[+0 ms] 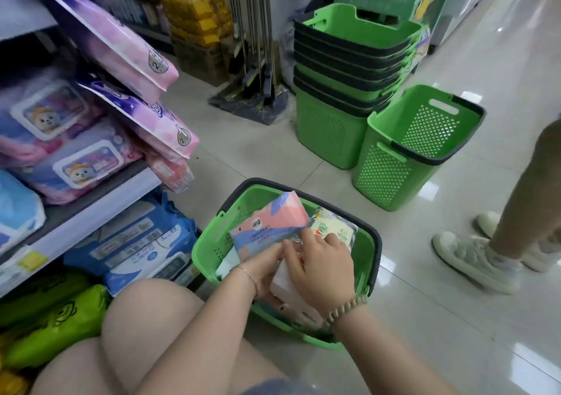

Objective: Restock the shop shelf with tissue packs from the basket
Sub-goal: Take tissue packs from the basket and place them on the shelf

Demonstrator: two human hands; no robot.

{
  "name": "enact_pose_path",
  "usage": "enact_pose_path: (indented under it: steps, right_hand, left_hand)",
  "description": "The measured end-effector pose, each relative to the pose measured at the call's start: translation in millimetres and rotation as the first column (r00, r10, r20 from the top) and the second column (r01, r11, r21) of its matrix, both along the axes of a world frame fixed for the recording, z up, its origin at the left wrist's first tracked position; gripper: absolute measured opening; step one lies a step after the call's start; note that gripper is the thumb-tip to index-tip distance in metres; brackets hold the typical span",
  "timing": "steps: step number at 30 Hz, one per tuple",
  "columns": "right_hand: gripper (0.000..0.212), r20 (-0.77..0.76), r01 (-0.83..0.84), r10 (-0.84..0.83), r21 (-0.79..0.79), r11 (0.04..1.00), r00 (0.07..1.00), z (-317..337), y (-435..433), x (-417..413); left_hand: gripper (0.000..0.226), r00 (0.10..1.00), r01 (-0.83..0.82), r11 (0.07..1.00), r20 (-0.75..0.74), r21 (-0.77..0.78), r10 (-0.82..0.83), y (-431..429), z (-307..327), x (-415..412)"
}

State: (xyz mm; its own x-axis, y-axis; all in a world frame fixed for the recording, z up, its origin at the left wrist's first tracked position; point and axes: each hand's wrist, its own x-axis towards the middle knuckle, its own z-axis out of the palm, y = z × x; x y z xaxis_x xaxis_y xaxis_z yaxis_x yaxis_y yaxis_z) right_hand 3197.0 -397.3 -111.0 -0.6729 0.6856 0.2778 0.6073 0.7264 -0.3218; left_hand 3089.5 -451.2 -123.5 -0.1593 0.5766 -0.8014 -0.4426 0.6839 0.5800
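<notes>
Inside the green basket (209, 248), right grip (321, 270) curls over a white tissue pack (280, 283); left grip (265, 268) meets its left edge, closure unclear; pink-blue tissue pack (267, 224) leans just beyond.

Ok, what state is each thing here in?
Green plastic floor basket: upright, holding packs.
Pink-and-blue tissue pack: tilted, propped inside that basket.
Cream-yellow tissue pack: lying in the basket.
White tissue pack: in the basket, between both hands.
Left hand: fingers curled on the white pack.
Right hand: fingers curled over it.
Single green perforated basket: upright on floor.
Stack of green baskets: nested.
</notes>
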Motion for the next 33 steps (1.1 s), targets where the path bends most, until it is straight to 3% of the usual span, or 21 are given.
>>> enact_pose_path:
  steps: [12,17,20,22,26,33]
  right_hand:
    - [0.026,-0.173,-0.153,0.164,0.077,0.985,0.971,37.5,-0.8,-8.0]
    - [0.032,-0.14,-0.19,0.207,0.128,0.973,0.968,60.7,4.1,-18.4]
    - [0.027,-0.146,-0.202,0.218,0.117,0.972,0.965,75.7,9.3,-25.6]
    - [0.029,-0.156,-0.197,0.206,0.071,0.978,0.966,86.2,11.8,-32.2]
    - [0.04,-0.124,-0.199,0.207,0.077,0.977,0.97,109.1,13.7,-51.0]
    - [0.052,-0.186,-0.229,0.236,0.061,0.972,0.954,161.8,26.4,-84.2]
  left_hand:
    - [0.014,0.986,0.025,0.995,-0.167,0.096,-0.008,-26.1,55.2,-35.2]
    - [0.024,0.971,-0.052,0.995,-0.229,0.084,0.07,-44.2,87.7,-54.5]
    - [0.039,0.95,-0.103,0.98,-0.273,0.17,0.148,-55.8,108.3,-67.3]
    - [0.066,0.911,-0.134,0.962,-0.353,0.238,0.214,-63.2,118.1,-76.0]
    - [0.096,0.749,-0.26,0.886,-0.499,0.383,0.435,-73.2,141.2,-84.7]
    - [0.091,0.522,-0.112,0.884,-0.731,0.453,0.441,-102.7,205.0,-93.8]
